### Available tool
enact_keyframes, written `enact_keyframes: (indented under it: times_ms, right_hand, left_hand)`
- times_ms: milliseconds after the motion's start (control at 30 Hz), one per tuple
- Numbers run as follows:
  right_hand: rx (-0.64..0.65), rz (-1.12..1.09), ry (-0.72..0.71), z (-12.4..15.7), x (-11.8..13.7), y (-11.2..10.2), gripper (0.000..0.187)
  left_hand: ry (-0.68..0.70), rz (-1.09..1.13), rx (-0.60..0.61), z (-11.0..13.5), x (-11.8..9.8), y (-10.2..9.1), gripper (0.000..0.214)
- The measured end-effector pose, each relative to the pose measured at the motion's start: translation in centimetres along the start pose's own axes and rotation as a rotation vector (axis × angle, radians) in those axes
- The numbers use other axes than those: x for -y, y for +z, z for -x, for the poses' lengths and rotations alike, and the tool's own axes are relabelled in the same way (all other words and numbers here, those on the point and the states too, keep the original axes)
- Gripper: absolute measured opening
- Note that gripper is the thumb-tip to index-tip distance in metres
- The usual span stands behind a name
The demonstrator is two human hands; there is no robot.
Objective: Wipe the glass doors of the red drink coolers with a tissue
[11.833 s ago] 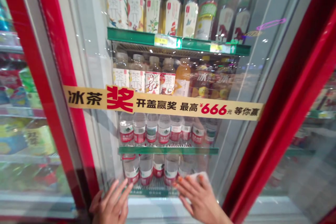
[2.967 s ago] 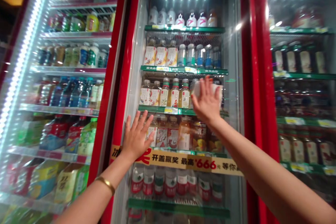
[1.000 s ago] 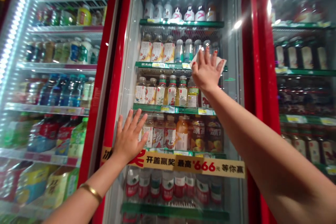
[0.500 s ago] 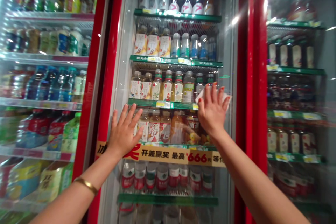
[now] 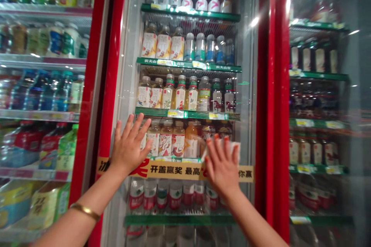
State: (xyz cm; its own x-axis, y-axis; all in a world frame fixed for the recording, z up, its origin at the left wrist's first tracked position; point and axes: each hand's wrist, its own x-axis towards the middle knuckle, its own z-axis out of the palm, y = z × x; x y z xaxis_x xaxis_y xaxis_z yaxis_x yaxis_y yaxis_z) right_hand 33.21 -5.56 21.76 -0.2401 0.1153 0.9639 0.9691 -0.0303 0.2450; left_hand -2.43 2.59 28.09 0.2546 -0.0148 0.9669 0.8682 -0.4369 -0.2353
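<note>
My left hand [image 5: 129, 148] lies flat on the glass door [image 5: 246, 96] of a red-framed drinks fridge, fingers spread, beside the left end of a tan printed strip [image 5: 174, 170]. A gold bangle [image 5: 85, 211] circles that wrist. Under the spread fingers of my right hand [image 5: 222, 168] is a white cloth [image 5: 237, 153], held flat against the glass; it may be a paper wipe. This hand covers part of the strip's red print. Behind the glass stand rows of bottles [image 5: 179, 96] on green-edged shelves.
Another fridge [image 5: 100, 65] with packed drinks stands on the left, its red frame close to my left arm. To the right, past a red upright [image 5: 278, 104], a third fridge holds dark bottles [image 5: 320, 60]. Lights glare on the glass.
My right hand has moved down the glass with the cloth, from the middle bottle row to the printed strip. My left hand stays against the door. The view has shifted slightly right.
</note>
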Motion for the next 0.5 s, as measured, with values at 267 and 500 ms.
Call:
enact_keyframes:
  times_ms: [267, 500]
  right_hand:
    - [-0.015, 0.040, -0.130, 4.7, -2.2, -0.5, 0.080]
    - [-0.086, 0.026, -0.190, 1.0, 7.9, 0.9, 0.074]
  left_hand:
    - [0.013, -0.012, -0.011, 0.1, -0.2, 0.0, 0.083]
    - [0.010, 0.003, 0.008, 0.0, 0.1, -0.1, 0.085]
